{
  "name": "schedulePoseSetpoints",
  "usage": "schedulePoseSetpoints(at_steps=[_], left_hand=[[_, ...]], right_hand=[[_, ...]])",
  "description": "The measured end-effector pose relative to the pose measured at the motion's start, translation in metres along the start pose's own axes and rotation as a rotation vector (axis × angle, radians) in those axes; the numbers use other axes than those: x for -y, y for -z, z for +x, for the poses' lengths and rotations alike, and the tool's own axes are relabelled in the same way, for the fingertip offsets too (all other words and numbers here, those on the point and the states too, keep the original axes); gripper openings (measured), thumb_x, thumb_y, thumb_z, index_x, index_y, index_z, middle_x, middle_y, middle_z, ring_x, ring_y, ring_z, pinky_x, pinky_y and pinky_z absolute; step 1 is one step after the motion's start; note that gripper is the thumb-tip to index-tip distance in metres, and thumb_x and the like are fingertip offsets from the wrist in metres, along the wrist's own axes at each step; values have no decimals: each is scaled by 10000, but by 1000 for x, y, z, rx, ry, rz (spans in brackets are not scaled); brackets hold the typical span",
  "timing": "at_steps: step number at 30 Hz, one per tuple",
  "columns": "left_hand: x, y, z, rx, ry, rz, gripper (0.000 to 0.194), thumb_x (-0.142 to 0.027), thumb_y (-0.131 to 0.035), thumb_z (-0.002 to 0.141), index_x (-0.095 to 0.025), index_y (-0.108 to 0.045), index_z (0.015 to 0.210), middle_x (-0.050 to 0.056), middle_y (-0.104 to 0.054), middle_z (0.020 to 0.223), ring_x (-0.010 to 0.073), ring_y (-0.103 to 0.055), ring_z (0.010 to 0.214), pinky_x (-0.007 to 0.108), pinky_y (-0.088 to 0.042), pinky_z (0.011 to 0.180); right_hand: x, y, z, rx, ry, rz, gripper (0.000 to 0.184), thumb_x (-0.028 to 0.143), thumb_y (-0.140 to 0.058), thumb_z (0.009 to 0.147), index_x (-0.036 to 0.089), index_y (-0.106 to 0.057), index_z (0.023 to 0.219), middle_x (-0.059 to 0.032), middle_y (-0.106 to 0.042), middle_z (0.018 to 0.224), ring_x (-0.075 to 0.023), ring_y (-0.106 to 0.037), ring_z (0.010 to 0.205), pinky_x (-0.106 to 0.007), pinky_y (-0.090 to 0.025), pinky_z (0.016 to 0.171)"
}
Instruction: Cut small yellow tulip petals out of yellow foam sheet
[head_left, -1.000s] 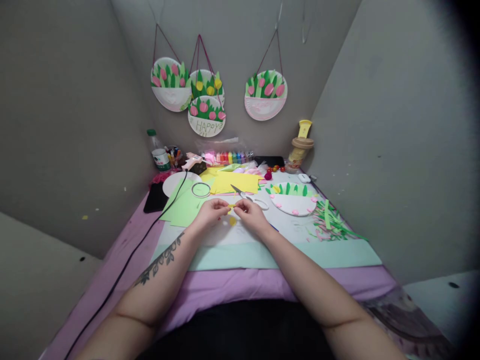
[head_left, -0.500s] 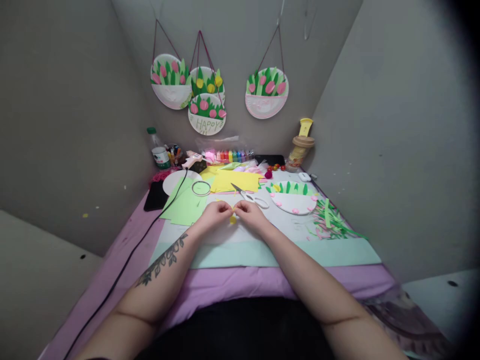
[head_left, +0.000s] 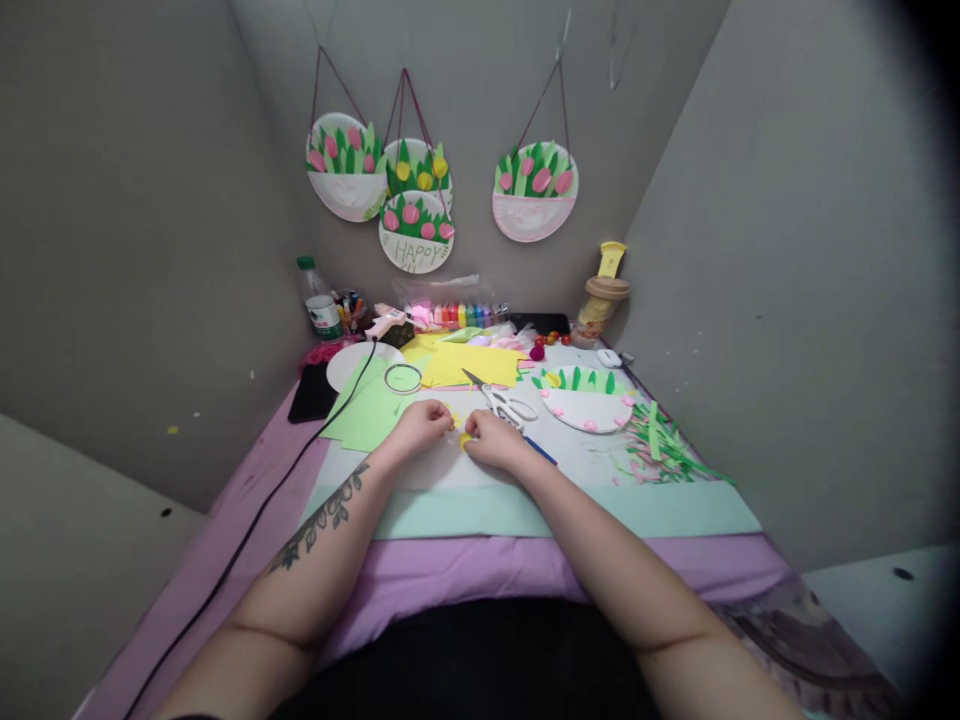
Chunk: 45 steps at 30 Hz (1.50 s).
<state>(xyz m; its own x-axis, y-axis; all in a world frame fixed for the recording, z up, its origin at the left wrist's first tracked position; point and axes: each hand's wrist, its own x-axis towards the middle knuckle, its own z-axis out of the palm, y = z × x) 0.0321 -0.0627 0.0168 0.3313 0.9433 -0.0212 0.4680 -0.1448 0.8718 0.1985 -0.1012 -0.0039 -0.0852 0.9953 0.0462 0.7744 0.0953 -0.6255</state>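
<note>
My left hand (head_left: 426,427) is closed in a pinch over the white work sheet (head_left: 427,475); what sits between its fingertips is too small to make out. Just to its right, the fingers of my right hand (head_left: 493,440) are closed at a small yellow paper piece (head_left: 465,440). Thin yellow scraps (head_left: 454,412) lie between the hands. Beyond the right hand rest white-handled scissors (head_left: 511,405), blades pointing away to the left. A blue pen (head_left: 541,451) shows partly from beneath the right wrist.
Yellow paper (head_left: 474,364) and green sheets (head_left: 366,415) lie behind and left, with a ring (head_left: 403,378) on the green. A decorated paper plate (head_left: 589,408) and paper strips (head_left: 664,445) are at right. A glue gun's cord (head_left: 259,515) crosses the left side.
My hands have moved apart from their near-touching position. The right hand has come down to the yellow piece, and the blue pen now shows by its wrist.
</note>
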Motion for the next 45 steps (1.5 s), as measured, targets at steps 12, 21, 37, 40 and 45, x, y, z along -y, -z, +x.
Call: schedulePoseSetpoints(at_steps=[12,21,37,40,45], left_hand=[[-7,-3,-6,12,61,-163,212,-373,-612,688,-168,-614,741,-49,-508,558,76,-393,447,211,-280,439],[-5,-13,-6,-8,82,-226,221,-391,-622,694,-174,-613,732,-74,-431,478,65,-307,394,218,-238,416],[1,-19,0,-32,-28,-147,209,-387,-530,741,-184,-522,695,-43,-480,584,103,-383,513,222,-289,493],[2,-19,0,-29,-43,-141,189,-369,-534,735,-184,-528,700,-40,-492,601,107,-398,529,223,-303,508],[3,-19,0,-24,-64,-141,172,-350,-535,735,-180,-537,708,-35,-512,631,110,-423,555,224,-316,524]], right_hand=[[-8,-2,9,-152,41,522,57,230,-556,708,195,-521,735,34,-569,664,-126,-539,613,-238,-422,579],[-7,-2,12,-262,23,788,171,258,-577,669,207,-499,813,47,-563,659,-129,-600,586,-251,-475,556],[-3,1,11,-225,8,896,215,276,-599,658,208,-500,836,69,-565,623,-120,-600,540,-263,-477,578],[-3,1,11,-229,-2,907,214,277,-598,656,209,-499,833,73,-560,618,-116,-598,535,-259,-472,577],[-3,1,12,-231,-19,923,214,274,-601,650,204,-501,826,76,-557,615,-110,-588,519,-254,-460,565]])
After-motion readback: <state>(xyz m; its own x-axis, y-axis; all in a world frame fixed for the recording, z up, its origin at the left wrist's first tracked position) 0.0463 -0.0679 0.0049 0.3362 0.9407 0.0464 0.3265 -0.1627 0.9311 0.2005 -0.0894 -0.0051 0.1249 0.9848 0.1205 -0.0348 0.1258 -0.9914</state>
